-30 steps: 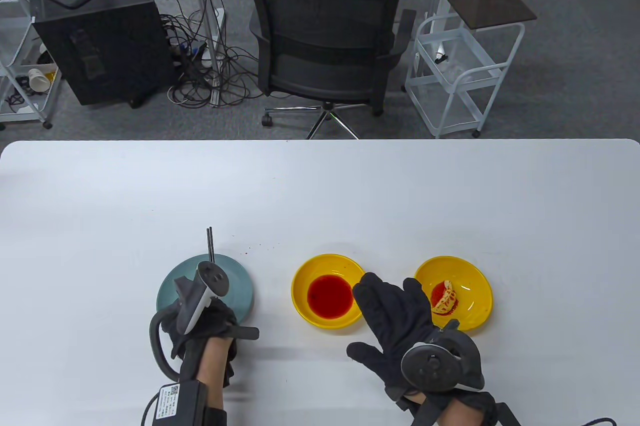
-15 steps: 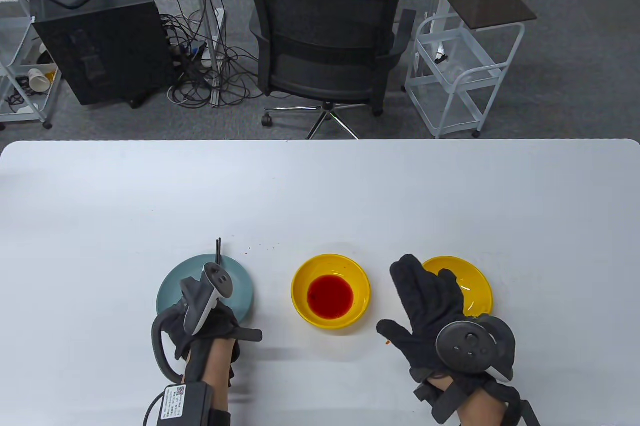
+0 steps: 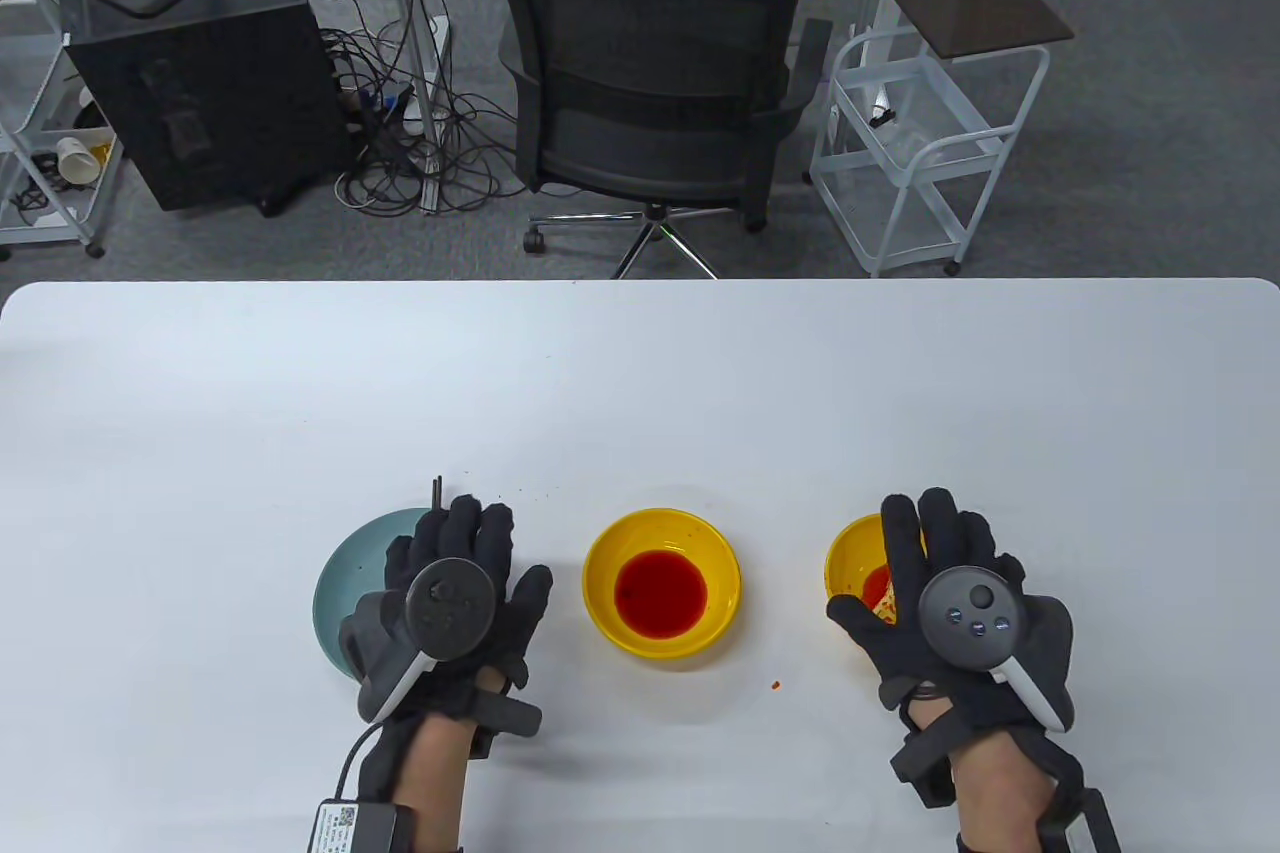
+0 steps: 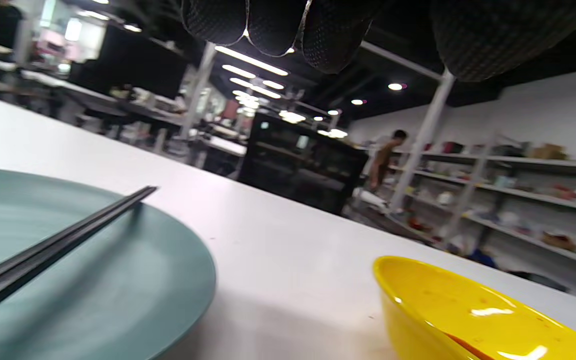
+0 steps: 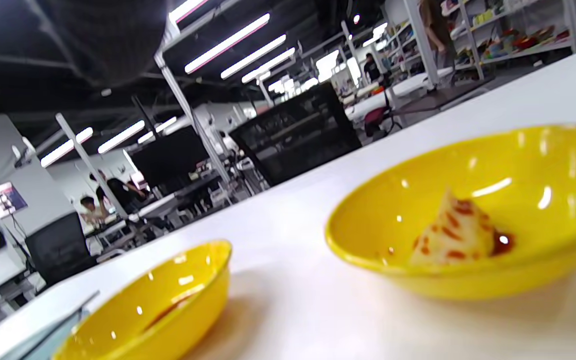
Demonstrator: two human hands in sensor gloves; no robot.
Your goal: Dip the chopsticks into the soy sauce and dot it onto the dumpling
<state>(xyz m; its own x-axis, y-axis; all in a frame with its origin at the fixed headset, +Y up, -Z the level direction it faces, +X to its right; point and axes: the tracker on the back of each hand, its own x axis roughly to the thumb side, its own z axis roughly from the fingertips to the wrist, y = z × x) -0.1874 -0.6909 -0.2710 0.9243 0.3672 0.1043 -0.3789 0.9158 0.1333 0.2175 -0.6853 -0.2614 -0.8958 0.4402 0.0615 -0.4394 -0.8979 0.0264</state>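
Black chopsticks (image 4: 58, 245) lie across the teal plate (image 4: 133, 300); in the table view only their tips (image 3: 437, 491) show past my left hand (image 3: 470, 558). That hand hovers flat and open over the plate (image 3: 345, 573), holding nothing. The yellow bowl of red soy sauce (image 3: 662, 583) stands in the middle. My right hand (image 3: 930, 558) is open, palm down, over the right yellow bowl (image 3: 845, 555), hiding most of it. The dumpling (image 5: 455, 235) with red dots sits in that bowl (image 5: 368, 235).
A red drop (image 3: 776, 684) lies on the white table (image 3: 640, 373) between the two yellow bowls. Small red specks (image 3: 520, 493) lie beyond the teal plate. A black office chair (image 3: 650, 93) stands behind the far table edge.
My left hand has rolled palm down and spread its fingers over the plate, and the chopsticks now lie on it. My right hand has moved right, from the sauce bowl to over the dumpling bowl.
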